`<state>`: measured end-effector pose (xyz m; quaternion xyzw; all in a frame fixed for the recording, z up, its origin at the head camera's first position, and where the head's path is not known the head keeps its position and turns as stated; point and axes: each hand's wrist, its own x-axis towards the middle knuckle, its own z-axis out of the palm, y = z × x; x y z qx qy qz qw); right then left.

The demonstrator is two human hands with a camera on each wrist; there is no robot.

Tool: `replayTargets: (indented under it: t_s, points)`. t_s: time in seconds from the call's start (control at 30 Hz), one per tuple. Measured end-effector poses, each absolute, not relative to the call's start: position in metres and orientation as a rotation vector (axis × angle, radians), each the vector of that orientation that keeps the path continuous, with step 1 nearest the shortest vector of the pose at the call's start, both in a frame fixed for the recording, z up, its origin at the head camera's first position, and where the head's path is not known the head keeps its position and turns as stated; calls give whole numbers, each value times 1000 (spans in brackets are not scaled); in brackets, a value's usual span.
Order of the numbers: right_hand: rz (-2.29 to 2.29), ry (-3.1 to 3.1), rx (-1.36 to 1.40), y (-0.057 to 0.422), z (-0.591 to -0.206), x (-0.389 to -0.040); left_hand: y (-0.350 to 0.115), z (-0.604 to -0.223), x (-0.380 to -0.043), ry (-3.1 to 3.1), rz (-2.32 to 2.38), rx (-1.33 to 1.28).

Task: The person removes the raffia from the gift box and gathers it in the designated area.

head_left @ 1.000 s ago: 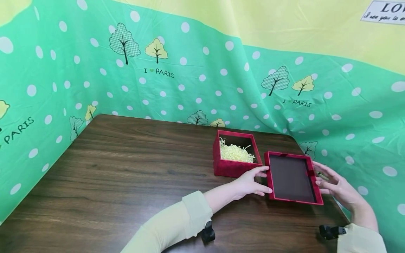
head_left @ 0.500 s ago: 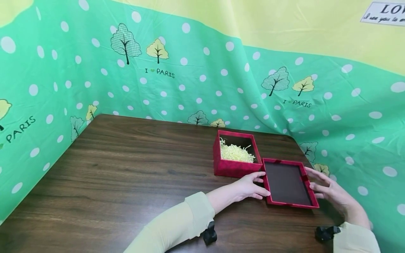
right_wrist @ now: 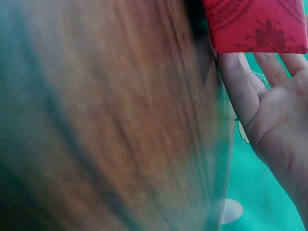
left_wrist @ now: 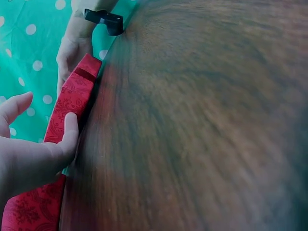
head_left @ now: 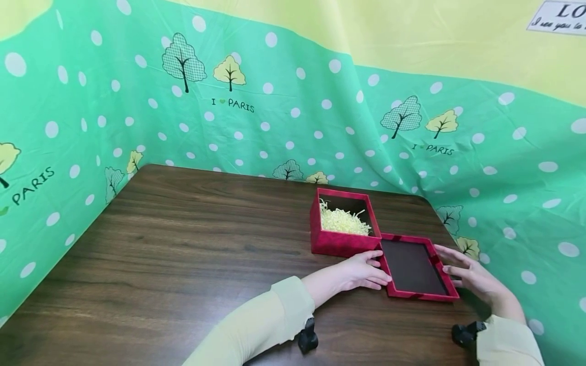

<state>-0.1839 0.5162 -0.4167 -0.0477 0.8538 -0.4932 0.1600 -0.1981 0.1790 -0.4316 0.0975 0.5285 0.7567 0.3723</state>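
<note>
A red patterned box lid (head_left: 414, 267) lies upturned at the table's right, its dark inside facing up. My left hand (head_left: 361, 272) touches its left side; in the left wrist view the thumb (left_wrist: 70, 127) rests along the lid's red wall. At the opposite side is my right hand (head_left: 476, 277), fingers spread along the rim. In the right wrist view, that hand's fingers are partly hidden behind the red lid corner (right_wrist: 260, 29). Just behind the lid stands a matching red box (head_left: 339, 244), uncovered, with pale yellow shredded paper (head_left: 343, 221) inside.
The dark wood table (head_left: 183, 244) extends to the left and front. Its right edge runs close by my right hand. Green dotted cloth (head_left: 274, 101) hangs around the back and sides. Black devices (head_left: 308, 336) sit at both cuffs.
Both hands have moved the lid slightly left and down, nearer the box's front right corner. The box has stayed in place.
</note>
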Motion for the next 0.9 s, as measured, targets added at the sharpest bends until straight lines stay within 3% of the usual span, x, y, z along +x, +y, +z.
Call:
replayTargets:
  t_s: [0.9]
  points:
    - [-1267, 2531, -11, 497, -383, -188, 155, -417, -195, 1361, 1902, 329]
